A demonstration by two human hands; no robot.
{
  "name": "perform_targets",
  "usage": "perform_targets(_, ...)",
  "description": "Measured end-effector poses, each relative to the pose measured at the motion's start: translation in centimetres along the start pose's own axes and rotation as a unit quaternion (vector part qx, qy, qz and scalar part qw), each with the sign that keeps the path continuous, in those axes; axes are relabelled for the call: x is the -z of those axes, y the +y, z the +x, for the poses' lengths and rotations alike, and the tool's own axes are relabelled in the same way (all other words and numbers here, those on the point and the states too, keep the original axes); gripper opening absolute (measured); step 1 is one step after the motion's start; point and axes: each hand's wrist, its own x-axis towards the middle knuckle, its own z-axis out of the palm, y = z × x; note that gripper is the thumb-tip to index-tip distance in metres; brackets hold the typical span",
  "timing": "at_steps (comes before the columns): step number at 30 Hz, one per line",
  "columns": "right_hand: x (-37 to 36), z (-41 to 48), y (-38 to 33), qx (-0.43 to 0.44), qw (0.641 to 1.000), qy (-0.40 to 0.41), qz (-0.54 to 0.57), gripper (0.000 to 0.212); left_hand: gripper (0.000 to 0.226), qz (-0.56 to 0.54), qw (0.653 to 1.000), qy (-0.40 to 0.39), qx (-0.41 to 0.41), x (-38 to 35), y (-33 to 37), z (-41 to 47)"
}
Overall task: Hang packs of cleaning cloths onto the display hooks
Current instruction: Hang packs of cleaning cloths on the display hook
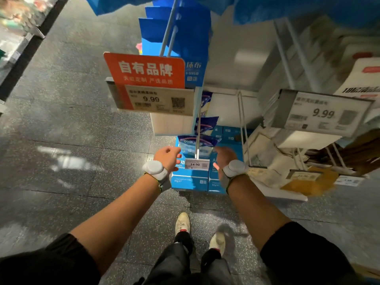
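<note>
Speckled grey shop floor (pixel 72 124). Blue cloth packs (pixel 206 122) hang on a low hook (pixel 197 149) behind the 14.90 tag (pixel 196 164). The left hand (pixel 167 156) and right hand (pixel 225 158) flank the nearest pack (pixel 186 141); fingers mostly hidden, grip cannot be told. Upper display blurred.

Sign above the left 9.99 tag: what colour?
The sign is orange-red with white lettering; head view.

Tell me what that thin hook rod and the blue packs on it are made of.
The hook rod looks like thin metal wire, pale and smooth, perhaps painted or plated. The blue packs hung on it seem glossy plastic film: they crinkle and catch light. The cloth inside is hidden.
</note>
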Motion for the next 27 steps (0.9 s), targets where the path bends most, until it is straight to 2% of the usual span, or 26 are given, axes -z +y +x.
perform_targets(2,0.6,-2.5,-1.0,-0.019,0.997,-0.023,0.068,0.012,0.019,0.023,0.998,-0.003,-0.055,-0.8,0.8,-1.9)
perform_targets(5,2.4,-6.1,-1.7,-0.037,0.987,-0.047,0.148,0.023,0.024,0.106,0.981,0.005,-0.164,-2.5,2.0,-4.9)
perform_targets(7,3.2,-7.3,-1.6,-0.026,0.983,-0.073,0.165,0.023,0.024,0.134,0.969,0.011,-0.209,-2.9,2.9,-6.3)
perform_targets(9,5.6,-9.3,-1.5,-0.006,0.981,-0.074,0.179,0.021,0.031,0.165,0.952,-0.019,-0.255,-4.0,3.7,-7.9)
perform_targets(13,9.9,-12.4,-0.9,0.042,0.979,-0.063,0.188,0.016,0.034,0.174,0.957,-0.08,-0.218,-6.9,4.8,-11.3)
perform_targets(16,14.9,-15.5,2.0,0.106,0.979,-0.011,0.173,0.019,0.027,0.202,0.943,-0.16,-0.212,-11.6,4.8,-15.8)
perform_targets(19,18.6,-17.9,4.6,0.136,0.977,0.046,0.158,0.03,0.026,0.178,0.942,-0.213,-0.187,-15.1,4.2,-19.5)
perform_targets(21,22.3,-19.9,7.7,0.132,0.969,0.097,0.184,0.035,0.026,0.188,0.929,-0.249,-0.2,-18.7,2.7,-23.3)
perform_targets(23,25.0,-21.6,9.9,0.134,0.967,0.108,0.186,0.044,0.027,0.206,0.92,-0.265,-0.204,-21.3,1.5,-25.9)
perform_targets(27,32.5,-26.7,18.1,0.123,0.953,0.169,0.218,0.05,0.035,0.257,0.877,-0.342,-0.217,-28.1,-3.5,-33.4)
